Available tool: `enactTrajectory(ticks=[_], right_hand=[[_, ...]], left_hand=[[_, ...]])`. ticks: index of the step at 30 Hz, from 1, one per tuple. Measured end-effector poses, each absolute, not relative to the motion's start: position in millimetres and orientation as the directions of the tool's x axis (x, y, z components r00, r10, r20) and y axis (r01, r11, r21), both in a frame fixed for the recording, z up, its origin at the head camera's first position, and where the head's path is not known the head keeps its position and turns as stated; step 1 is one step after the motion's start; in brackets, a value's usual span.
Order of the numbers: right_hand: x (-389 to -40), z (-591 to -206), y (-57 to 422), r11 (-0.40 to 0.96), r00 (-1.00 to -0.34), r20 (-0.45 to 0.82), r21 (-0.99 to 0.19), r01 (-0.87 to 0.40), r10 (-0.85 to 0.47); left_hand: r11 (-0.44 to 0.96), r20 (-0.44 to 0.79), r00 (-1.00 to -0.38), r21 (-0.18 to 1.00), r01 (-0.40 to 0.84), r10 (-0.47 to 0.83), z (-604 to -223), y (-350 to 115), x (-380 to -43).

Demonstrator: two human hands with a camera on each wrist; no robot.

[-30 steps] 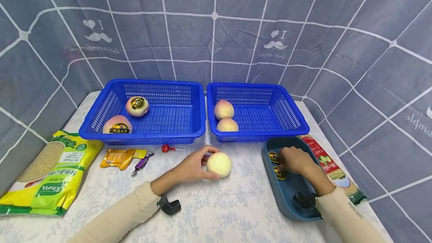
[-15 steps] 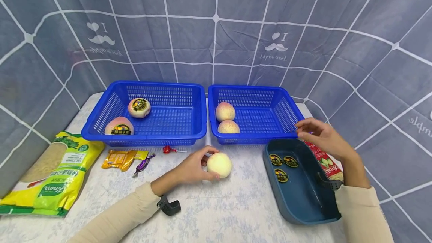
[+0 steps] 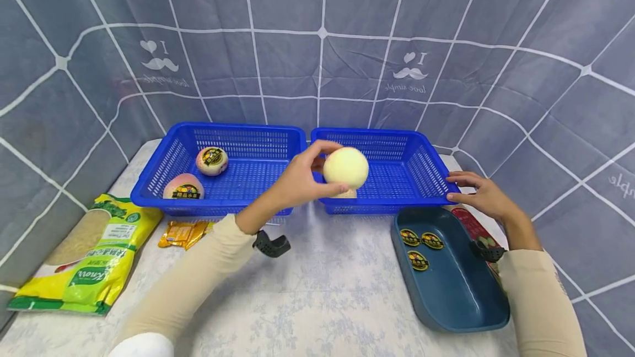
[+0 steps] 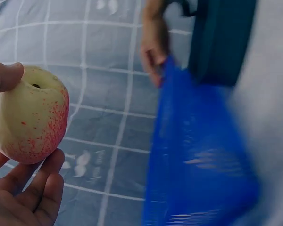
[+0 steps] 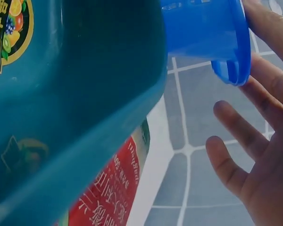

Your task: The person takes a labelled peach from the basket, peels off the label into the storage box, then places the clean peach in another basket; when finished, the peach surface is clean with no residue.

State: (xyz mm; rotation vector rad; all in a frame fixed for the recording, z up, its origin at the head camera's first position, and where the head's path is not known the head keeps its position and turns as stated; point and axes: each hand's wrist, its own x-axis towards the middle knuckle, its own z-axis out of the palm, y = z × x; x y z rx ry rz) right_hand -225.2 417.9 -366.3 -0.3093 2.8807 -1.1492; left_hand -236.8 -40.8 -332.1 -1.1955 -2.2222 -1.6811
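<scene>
My left hand [image 3: 302, 178] grips a pale yellow peach [image 3: 345, 168] between thumb and fingers, raised over the left part of the right blue basket [image 3: 392, 201]. In the left wrist view this peach [image 4: 33, 117] shows red speckles and a dark stem hollow. Behind and below it, another peach [image 3: 348, 194] in that basket is mostly hidden. My right hand [image 3: 483, 200] touches the basket's right front corner with extended fingertips; in the right wrist view its other fingers [image 5: 240, 132] are spread loosely. Below lies a teal bin [image 3: 448, 326] holding several round black-and-gold stickers [image 3: 418, 260].
The left blue basket [image 3: 223, 203] holds two stickered peaches [image 3: 212, 161]. A yellow-green Knorr bag [image 3: 94, 258] lies at the left, near orange-wrapped snacks [image 3: 182, 234]. A red packet [image 3: 471, 225] lies partly behind the teal bin. A grey checked curtain [image 3: 278, 59] hangs behind.
My left hand has lifted the peach from the table up over the right basket. My right hand has left the teal bin and come to the basket's right corner.
</scene>
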Motion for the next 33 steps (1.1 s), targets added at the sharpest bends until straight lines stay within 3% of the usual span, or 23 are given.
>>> enactTrajectory(ticks=[6,12,17,21,28,33], right_hand=[[-226,-373,425,0.675,-0.981,0.054,-0.718,-0.169,-0.189],[-230,-373,428,0.669,-0.984,0.012,-0.732,-0.13,-0.178],[-231,-371,434,0.659,-0.983,0.005,-0.742,-0.127,-0.183],[-229,-373,435,0.648,-0.981,0.001,-0.751,-0.127,-0.192],[-227,-374,437,0.67,-0.98,0.024,-0.727,-0.151,-0.195],[-230,-372,437,0.675,-0.977,0.032,-0.719,-0.168,-0.21]], left_hand=[[0.138,0.45,-0.707,0.784,0.606,0.546,-299,-9,-284],[0.295,0.326,-0.715,0.747,0.596,0.619,-304,18,-329],[0.43,0.184,-0.78,0.747,0.506,0.598,-314,31,-352],[0.483,0.079,-0.798,0.759,0.437,0.598,-327,39,-359],[0.472,0.023,-0.748,0.763,0.442,0.663,-346,55,-356],[0.429,-0.042,-0.724,0.828,0.36,0.689,-350,59,-349]])
